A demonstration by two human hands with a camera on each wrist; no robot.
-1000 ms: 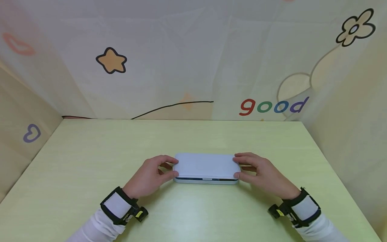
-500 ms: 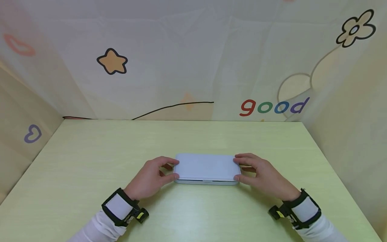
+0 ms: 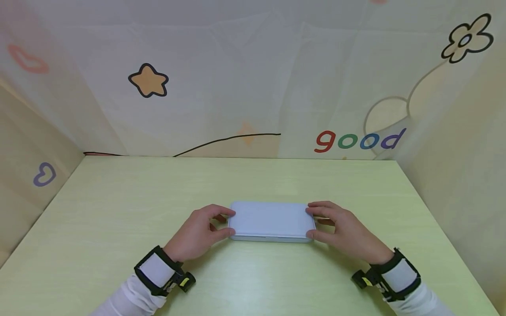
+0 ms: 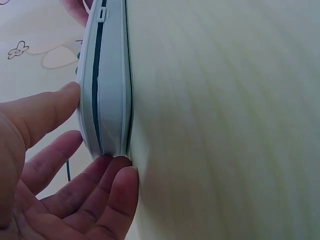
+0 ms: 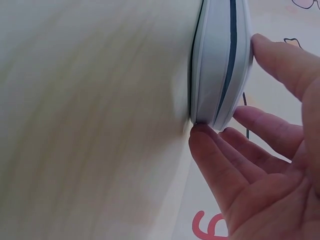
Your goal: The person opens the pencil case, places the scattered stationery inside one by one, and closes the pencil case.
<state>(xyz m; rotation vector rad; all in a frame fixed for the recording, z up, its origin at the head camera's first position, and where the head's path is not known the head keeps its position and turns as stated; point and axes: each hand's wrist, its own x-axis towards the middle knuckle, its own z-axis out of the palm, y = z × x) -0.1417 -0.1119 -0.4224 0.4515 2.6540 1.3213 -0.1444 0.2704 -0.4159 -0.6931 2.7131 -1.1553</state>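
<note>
A long, flat white pencil case (image 3: 272, 219) lies on the table in the head view, its lid down nearly flush with the base. A narrow dark gap still shows between lid and base in both wrist views, and a small latch (image 4: 102, 15) sits midway along the front. My left hand (image 3: 197, 232) grips the left end, thumb and index finger on the lid, other fingertips against the end wall. At the right end, my right hand (image 3: 340, 226) holds the case in the same way. The case's contents are hidden.
Pale wood-grain table (image 3: 118, 197) surrounds the case. Behind it hangs a printed cloth (image 3: 221, 79) with a star, a flower and the word "good", and cloth also lines both sides. Each wrist wears a strapped camera (image 3: 185, 281).
The lid has come down: the dark gap along the front edge, visible a second ago, has narrowed. Both hands stay at the ends, their thumbs slightly lower.
</note>
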